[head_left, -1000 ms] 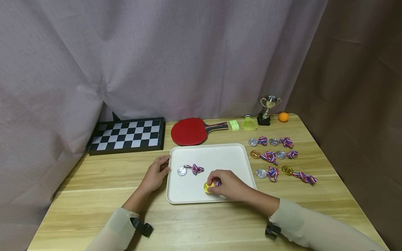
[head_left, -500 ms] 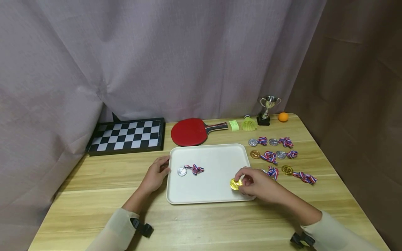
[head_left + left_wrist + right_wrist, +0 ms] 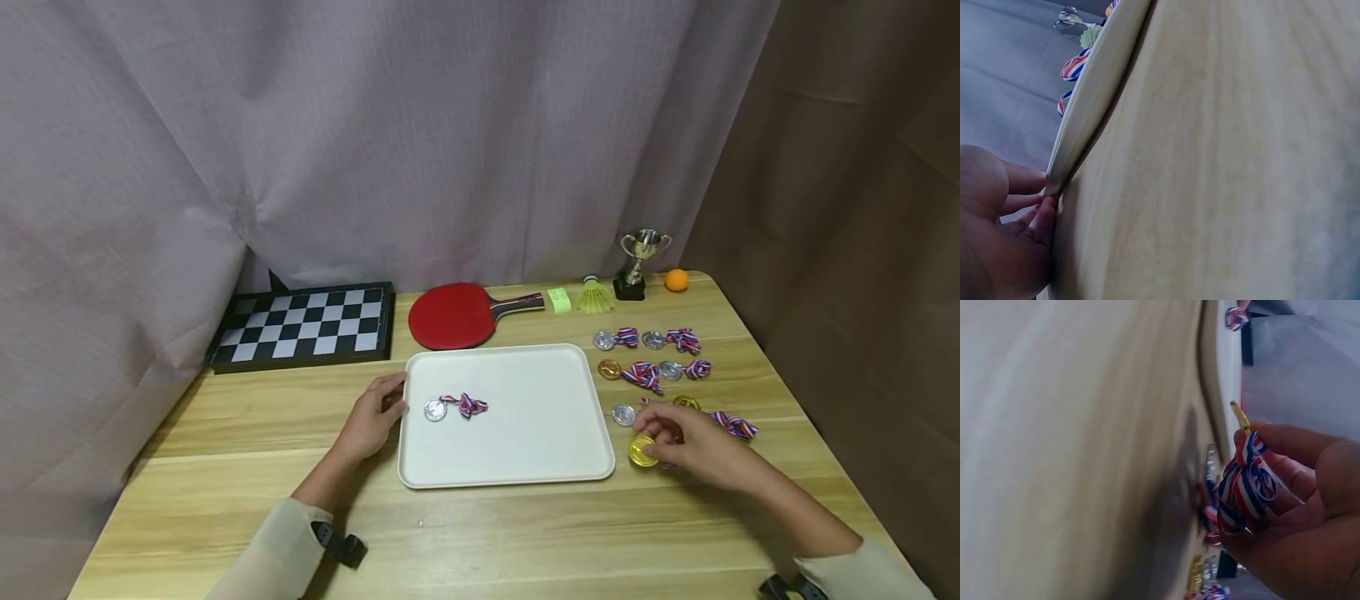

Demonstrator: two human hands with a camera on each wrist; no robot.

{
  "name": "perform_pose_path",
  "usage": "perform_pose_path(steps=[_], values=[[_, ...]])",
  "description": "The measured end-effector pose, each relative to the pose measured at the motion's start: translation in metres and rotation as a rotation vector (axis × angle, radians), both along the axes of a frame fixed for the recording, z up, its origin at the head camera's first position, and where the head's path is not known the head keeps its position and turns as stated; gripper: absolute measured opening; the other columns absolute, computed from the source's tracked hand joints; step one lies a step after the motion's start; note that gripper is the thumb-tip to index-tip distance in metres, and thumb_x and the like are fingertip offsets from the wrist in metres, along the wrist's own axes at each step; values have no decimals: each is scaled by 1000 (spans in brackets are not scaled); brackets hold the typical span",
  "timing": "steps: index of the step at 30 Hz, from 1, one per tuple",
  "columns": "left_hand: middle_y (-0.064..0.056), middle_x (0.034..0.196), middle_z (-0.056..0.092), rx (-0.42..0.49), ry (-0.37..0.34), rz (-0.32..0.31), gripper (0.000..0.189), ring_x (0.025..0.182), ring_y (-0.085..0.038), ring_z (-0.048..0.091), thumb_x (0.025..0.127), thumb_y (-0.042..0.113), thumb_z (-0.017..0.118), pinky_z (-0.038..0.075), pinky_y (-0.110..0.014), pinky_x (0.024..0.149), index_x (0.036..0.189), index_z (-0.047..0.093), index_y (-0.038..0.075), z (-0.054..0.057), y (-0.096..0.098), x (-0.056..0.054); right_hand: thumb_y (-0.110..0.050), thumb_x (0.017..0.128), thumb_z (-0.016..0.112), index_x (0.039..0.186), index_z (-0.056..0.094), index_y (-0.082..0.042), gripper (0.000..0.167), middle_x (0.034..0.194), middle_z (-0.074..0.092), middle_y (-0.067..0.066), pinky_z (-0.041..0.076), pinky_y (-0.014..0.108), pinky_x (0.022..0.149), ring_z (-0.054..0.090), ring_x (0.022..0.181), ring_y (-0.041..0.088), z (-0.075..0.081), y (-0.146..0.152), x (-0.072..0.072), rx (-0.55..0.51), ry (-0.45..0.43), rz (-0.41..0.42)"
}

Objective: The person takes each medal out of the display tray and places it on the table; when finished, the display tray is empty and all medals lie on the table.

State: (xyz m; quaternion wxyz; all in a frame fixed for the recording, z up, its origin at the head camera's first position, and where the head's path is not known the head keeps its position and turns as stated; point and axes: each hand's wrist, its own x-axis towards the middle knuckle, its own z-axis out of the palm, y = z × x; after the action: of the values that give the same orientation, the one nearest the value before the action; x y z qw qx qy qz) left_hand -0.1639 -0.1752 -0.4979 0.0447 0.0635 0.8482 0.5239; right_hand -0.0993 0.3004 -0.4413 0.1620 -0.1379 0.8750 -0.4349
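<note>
My right hand pinches a gold medal between thumb and fingers, just off the right rim of a white tray. In the right wrist view, its knotted red-white-blue ribbon hangs bunched at the palm, and the disc is seen edge-on above the table. At the tray's left rim, my left hand grips the edge; the left wrist view has its fingertips at that rim. On the tray lies one silver medal with its ribbon knotted.
Several medals lie on the right, among them a bronze one and a silver one near my right hand. Along the back are a chessboard, table tennis bat, green block, shuttlecock, trophy cup and orange ball.
My right hand has carried the gold medal rightward, from over the tray to the table beyond its right rim. The left hand and the silver medal on the tray have stayed put.
</note>
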Motion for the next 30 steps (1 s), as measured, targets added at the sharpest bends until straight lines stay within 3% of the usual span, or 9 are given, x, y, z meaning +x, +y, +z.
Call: perform_pose_path(steps=[5,12,16,26,30], values=[[-23,147,50,-1,2,2,50,131,-37,54,99,-10,57,48,-49,112,148,47,-9,0,0,1,-5,91,75,112,69,-2,22,96,67,4,55,24,62,60,81,8,-15,4,2,55,-13,-19],[-23,146,50,2,0,1,50,131,-37,54,100,-9,57,48,-48,111,149,47,-8,-2,0,0,-8,87,80,101,74,-10,15,88,67,-3,53,22,65,58,76,2,-27,0,5,143,113,-43],[-23,147,50,1,1,-2,50,131,-37,54,100,-9,57,48,-49,111,149,47,-8,-2,-1,0,-9,86,82,99,75,-13,15,84,64,-6,50,22,63,54,75,2,-27,-3,7,185,180,-56],[-23,147,49,0,5,-4,50,131,-38,54,100,-8,57,49,-49,110,149,46,-7,-3,-1,-1,-8,85,83,99,76,-15,17,88,64,-9,50,22,66,54,78,-1,-25,-4,10,202,246,-49],[-23,147,50,-5,10,-6,50,131,-38,54,100,-8,57,49,-50,110,149,46,-8,-3,-1,-1,-10,86,82,101,77,-13,16,89,66,-9,53,22,68,57,79,0,-18,-4,9,207,230,-40]])
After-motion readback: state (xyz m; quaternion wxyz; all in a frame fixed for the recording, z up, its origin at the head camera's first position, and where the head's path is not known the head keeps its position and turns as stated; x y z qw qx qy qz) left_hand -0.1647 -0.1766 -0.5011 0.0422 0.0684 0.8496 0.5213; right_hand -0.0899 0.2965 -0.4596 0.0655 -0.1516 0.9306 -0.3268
